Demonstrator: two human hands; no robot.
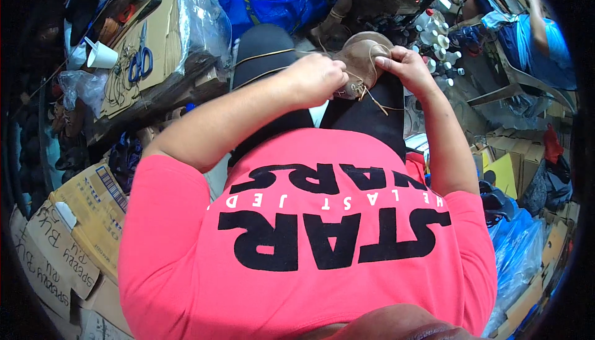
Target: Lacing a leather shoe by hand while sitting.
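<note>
A brown leather shoe [361, 56] rests over my dark-clad right thigh, with thin tan cord [375, 103] trailing from its near end. My right hand [406, 70] is at its right side, thumb and finger pinched on a loop of the cord. At the shoe's left side my left hand [317, 81] is closed, its fingers curled against the leather. What those fingers hold is hidden. Faint strands show near its knuckles. Tan bands [263, 58] cross my left thigh.
To the left, a cardboard-covered bench [164, 45] holds blue-handled scissors [141, 61], a white cup [101, 54] and tools. A blue bag [273, 2] stands ahead. Several white-capped bottles [437, 39] are at the right, with another person in blue [545, 42] beyond. Cardboard boxes [93, 210] lie at lower left.
</note>
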